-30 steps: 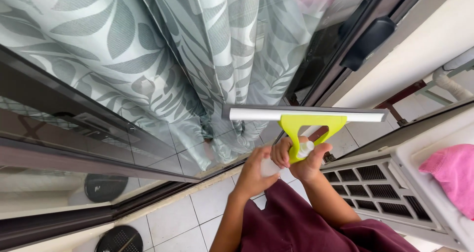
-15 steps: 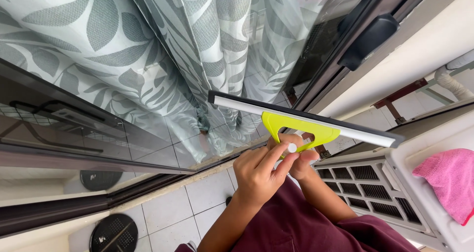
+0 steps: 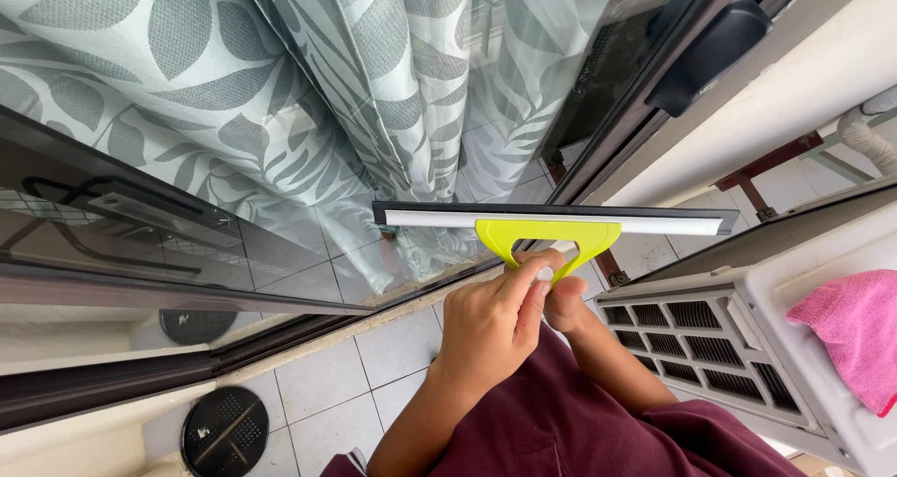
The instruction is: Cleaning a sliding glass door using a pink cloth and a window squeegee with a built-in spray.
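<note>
A glass door (image 3: pixel 280 253) rises ahead of the hands, a leaf-print curtain (image 3: pixel 327 85) behind it. Right of them sits a white unit (image 3: pixel 747 346) with a pink cloth (image 3: pixel 850 332). Tiles (image 3: pixel 327 384) lie below-left. The squeegee (image 3: pixel 551 225), lime handle and white-and-black blade, lies level just above. The left hand (image 3: pixel 486 327) and the right hand (image 3: pixel 568 301) both grip its handle.

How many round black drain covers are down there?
2: one round black drain cover lies on the floor tiles at lower left; the other shows just above it, in the glass, perhaps a reflection.
</note>
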